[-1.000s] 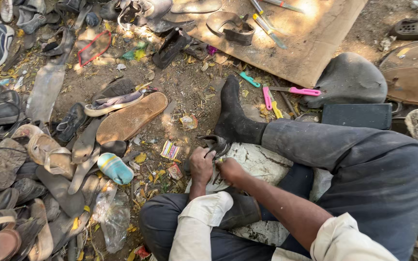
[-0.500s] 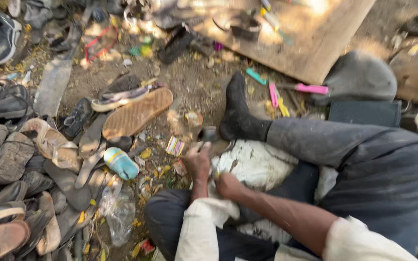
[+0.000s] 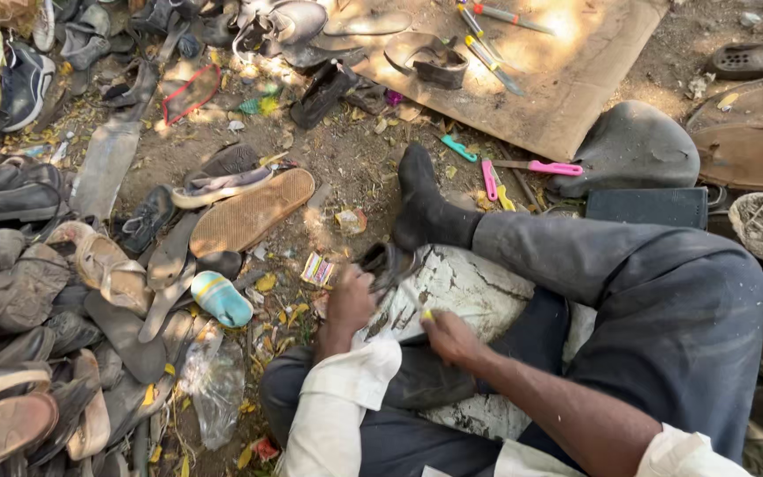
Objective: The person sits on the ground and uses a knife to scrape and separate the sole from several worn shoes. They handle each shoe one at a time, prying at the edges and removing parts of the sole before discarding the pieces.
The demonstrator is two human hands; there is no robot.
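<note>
Presently, left hand (image 3: 351, 299) grips a dark shoe (image 3: 388, 263) on the cracked white pad (image 3: 465, 296) over the lap, right hand (image 3: 450, 336) pinching a small yellow bit (stitching progress hidden).

You work in dappled daylight: sun patches glare on the board (image 3: 523, 79) well beyond your hands, while your lap and both hands sit in soft shade. The focus is sharp around your hands, with slight bending and softness toward the edges of the view.
</note>
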